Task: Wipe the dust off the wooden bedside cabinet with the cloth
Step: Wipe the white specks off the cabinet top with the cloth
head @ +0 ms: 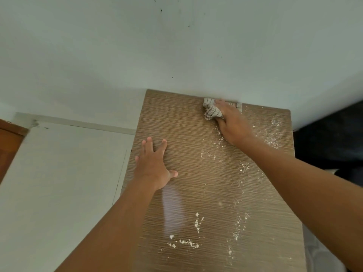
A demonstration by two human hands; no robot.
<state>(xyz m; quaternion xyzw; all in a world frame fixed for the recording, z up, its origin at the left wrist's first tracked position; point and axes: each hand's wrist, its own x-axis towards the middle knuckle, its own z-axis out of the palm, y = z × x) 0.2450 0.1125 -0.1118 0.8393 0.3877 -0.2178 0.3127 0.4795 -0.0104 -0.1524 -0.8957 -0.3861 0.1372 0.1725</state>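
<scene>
Cloth (211,111) in right hand (232,122), cabinet (186,130) rear

The left hand (155,163) is laid flat, fingers spread, near the left edge of the cabinet top (196,197), while the right hand (231,122) is stretched to its far edge, curled on the bunched cloth (211,111)

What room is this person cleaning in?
Probably a bedroom at home: a wooden bedside cabinet stands against a plain painted wall, and the right hand holds a checked cloth on its dusty top.
</scene>
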